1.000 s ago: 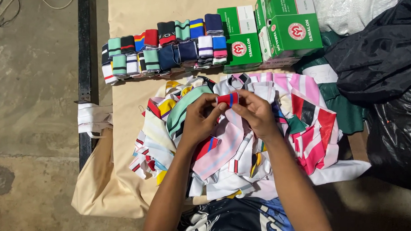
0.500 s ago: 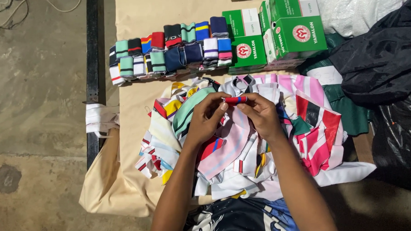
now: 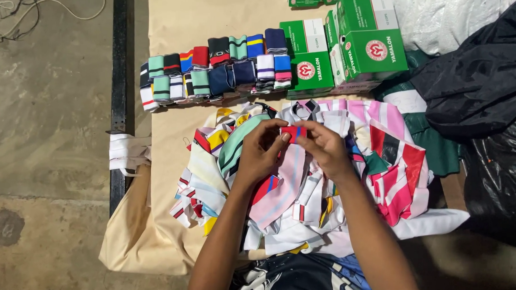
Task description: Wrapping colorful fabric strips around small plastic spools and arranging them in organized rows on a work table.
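A: What do the hands hold?

B: Left hand (image 3: 260, 153) and right hand (image 3: 323, 147) are both pinched narrow on one small red roll of fabric (image 3: 293, 132) with a blue stripe. It sits between the fingertips, held up over the loose pile of striped fabric strips (image 3: 337, 182).

A: Step?

B: Looks like the rolling of a strip into a tight bundle, near its end; the roll is already compact. That is a judgement from the grip alone.

A: Next move calls for?

B: Probably a firm pinch so the roll does not spring open, then a free spot. The row of finished rolls (image 3: 215, 69) lies well apart, up the sheet, two lines deep and packed tight.

A: Surface?

B: Beige paper sheet (image 3: 173, 130) spread over the floor, its near left edge crumpled. Green cartons (image 3: 353, 48) are stacked just beside the row's right end.

A: Room?

B: Bare concrete floor (image 3: 47, 126), stained. A black bar (image 3: 119, 88) runs along the sheet's left edge. White cable (image 3: 51, 3) at top left. Black plastic bags (image 3: 488, 101) on the right, white folded cloth (image 3: 126, 154) by the bar. Dim light.

A: Other people?

B: None in view.
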